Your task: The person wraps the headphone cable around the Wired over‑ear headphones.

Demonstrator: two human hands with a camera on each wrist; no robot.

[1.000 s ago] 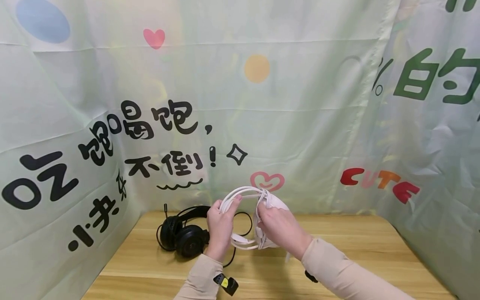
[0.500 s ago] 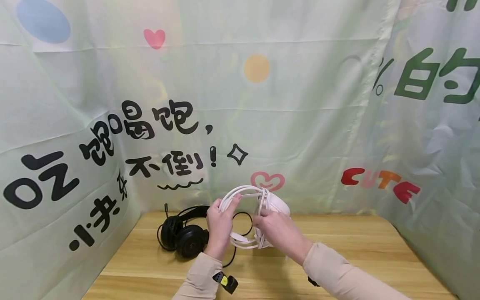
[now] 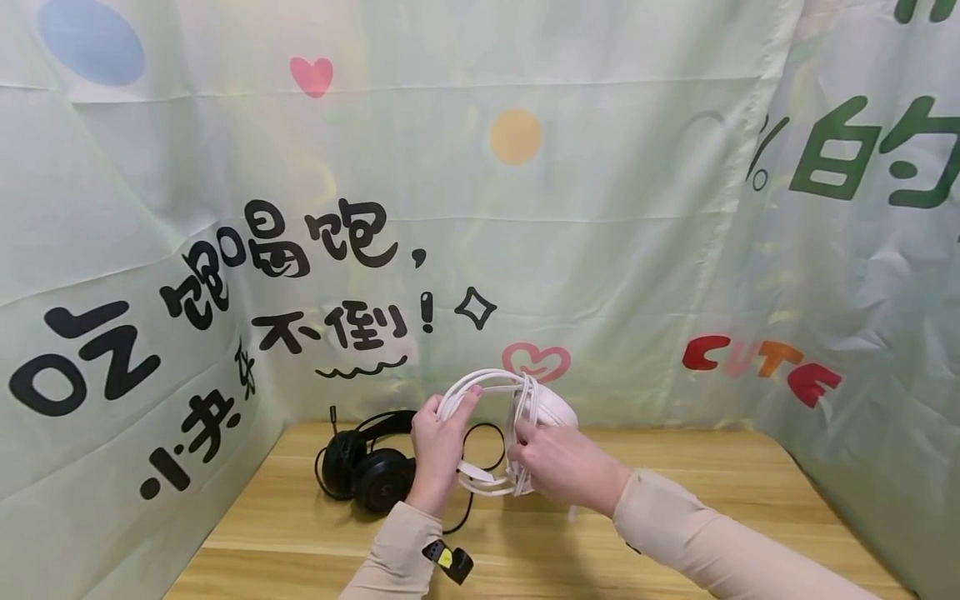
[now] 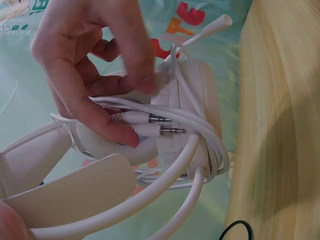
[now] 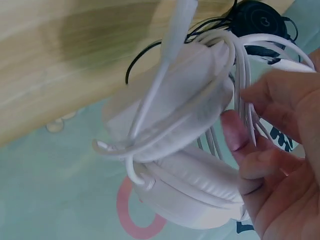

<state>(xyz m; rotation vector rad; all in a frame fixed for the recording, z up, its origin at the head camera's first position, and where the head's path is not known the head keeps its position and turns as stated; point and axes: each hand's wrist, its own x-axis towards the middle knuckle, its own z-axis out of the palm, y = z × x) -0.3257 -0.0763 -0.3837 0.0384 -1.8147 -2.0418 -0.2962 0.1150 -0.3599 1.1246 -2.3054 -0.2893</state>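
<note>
1. From my remote head view, the white headset (image 3: 557,408) was held up above the wooden bench (image 3: 750,483), before the printed cloth backdrop (image 3: 600,167).
2. The left-hand grip (image 3: 441,450) was closed round the headband, thumb across it; compared with a second earlier, I saw hardly any change in it.
3. The right-hand grip (image 3: 566,465) had shifted most. A second earlier it covered much of the round ear cup; now it sat slightly lower, and more of the cup showed above it.
4. On the left wrist view I saw that right grip curled in, thumb and fingers holding two jack plugs (image 4: 150,131), their metal tips bare. One of its fingers was blurred.
5. The thin white cable (image 4: 215,145) lay wound in several strands about the ear cup beside the plugs; from the right wrist I saw strands passing between thumb and finger.
6. The microphone boom (image 4: 207,31) stuck out from the white headset, well apart from the plugs.
7. The black headset (image 3: 381,482) had not moved: it lay on the bench, to the left and partly hidden by the left hand.
</note>
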